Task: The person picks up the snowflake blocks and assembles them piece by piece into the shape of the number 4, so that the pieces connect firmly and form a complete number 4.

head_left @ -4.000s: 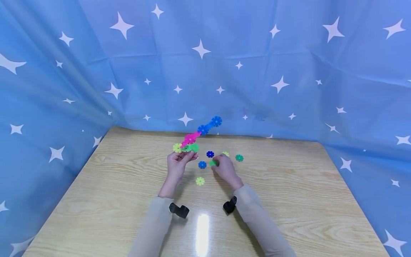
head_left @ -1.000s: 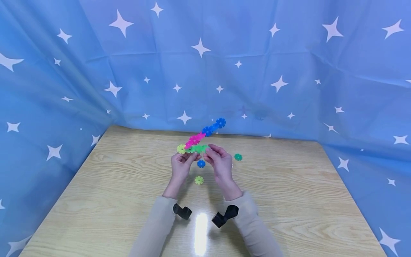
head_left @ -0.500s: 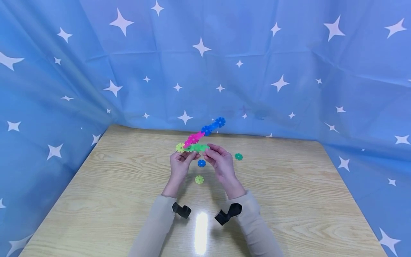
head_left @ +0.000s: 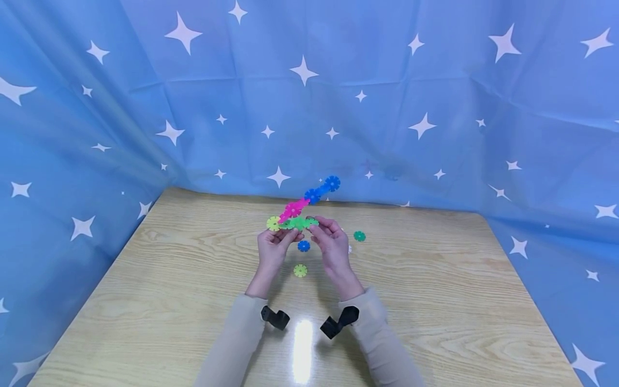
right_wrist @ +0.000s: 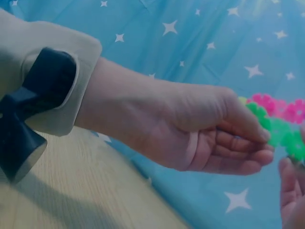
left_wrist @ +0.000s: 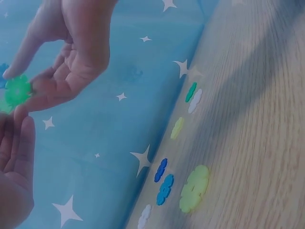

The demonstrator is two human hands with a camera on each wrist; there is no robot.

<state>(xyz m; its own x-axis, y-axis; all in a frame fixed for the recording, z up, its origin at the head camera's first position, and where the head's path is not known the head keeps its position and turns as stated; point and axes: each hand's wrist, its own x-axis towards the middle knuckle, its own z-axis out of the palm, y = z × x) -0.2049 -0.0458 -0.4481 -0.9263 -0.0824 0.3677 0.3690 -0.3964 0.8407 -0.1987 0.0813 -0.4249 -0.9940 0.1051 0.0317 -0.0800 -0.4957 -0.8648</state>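
Note:
Both hands hold up a chain of interlocking snowflake discs above the table in the head view. Its pink discs (head_left: 292, 208) and blue discs (head_left: 312, 195) slant up to the right. A yellow disc (head_left: 273, 223) is at the left end of a lower row of green discs (head_left: 298, 223). My left hand (head_left: 272, 250) grips this row from below near its left part. My right hand (head_left: 332, 250) pinches the green disc (head_left: 311, 222) at the right end between thumb and fingers. In the right wrist view, the thumb of my right hand (right_wrist: 190, 129) meets the green disc edge.
Loose discs lie on the wooden table (head_left: 435, 301): a blue disc (head_left: 303, 246), a yellow-green disc (head_left: 300, 270) and a green disc (head_left: 359, 236). The left wrist view adds a dark blue disc (left_wrist: 161, 170) and white discs (left_wrist: 195, 101). A starred blue curtain (head_left: 309, 107) stands behind.
Four seconds ago my right hand was at a green disc on the table; it has since come up to the chain, whose green row is longer. Over the last second both hands barely move.

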